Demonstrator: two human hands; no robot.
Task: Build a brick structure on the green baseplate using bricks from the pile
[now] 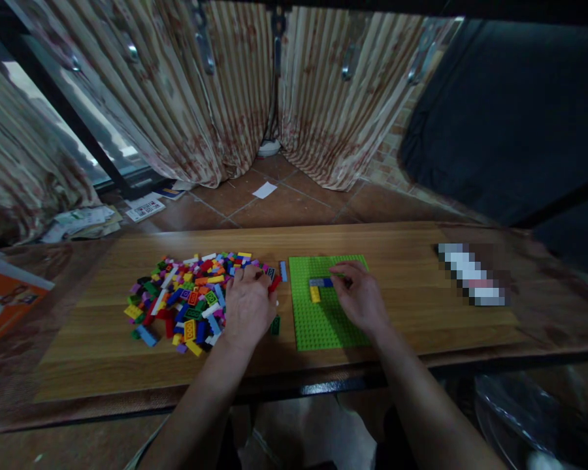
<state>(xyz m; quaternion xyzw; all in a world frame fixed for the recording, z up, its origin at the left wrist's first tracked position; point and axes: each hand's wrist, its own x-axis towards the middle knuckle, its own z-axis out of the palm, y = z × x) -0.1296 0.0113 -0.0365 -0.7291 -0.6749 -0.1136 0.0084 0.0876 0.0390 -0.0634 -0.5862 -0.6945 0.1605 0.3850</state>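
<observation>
A green studded baseplate (304,329) lies flat on the wooden board. On its upper left part sit a grey brick (316,282), a dark blue brick (328,282) in line with it, and a yellow brick (315,294) just below. My right hand (360,297) is over the plate, its fingertips closed at the right end of the blue brick. At the right edge of a heap of mixed toy bricks (191,294), my left hand (251,300) has its fingers curled, with a red brick (275,283) at the fingertips. The fingers partly hide that brick.
A light blue brick (283,271) and a dark green brick (275,325) lie between heap and plate. The wooden board (451,326) has a blurred-out object (472,274) at its right. An orange and white package (10,297) stands at the left, with curtains (235,98) behind.
</observation>
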